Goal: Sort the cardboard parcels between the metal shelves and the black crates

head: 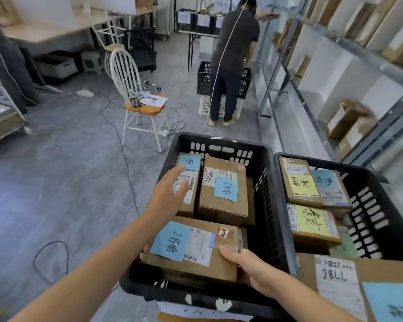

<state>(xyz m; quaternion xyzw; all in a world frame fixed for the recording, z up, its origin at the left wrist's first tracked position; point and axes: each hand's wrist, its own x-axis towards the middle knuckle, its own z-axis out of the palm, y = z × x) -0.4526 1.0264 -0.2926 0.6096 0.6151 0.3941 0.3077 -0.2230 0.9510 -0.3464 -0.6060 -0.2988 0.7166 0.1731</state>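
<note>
Parcel (196, 256) in right grip (256, 268), near end of black crate (271, 205)

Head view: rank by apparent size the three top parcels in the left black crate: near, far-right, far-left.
1. Largest: the near parcel, gripped by the right hand; being nearest the camera may inflate it.
2. Next: the far-right parcel.
3. Smallest: the far-left parcel, narrow and partly under the left hand.
</note>
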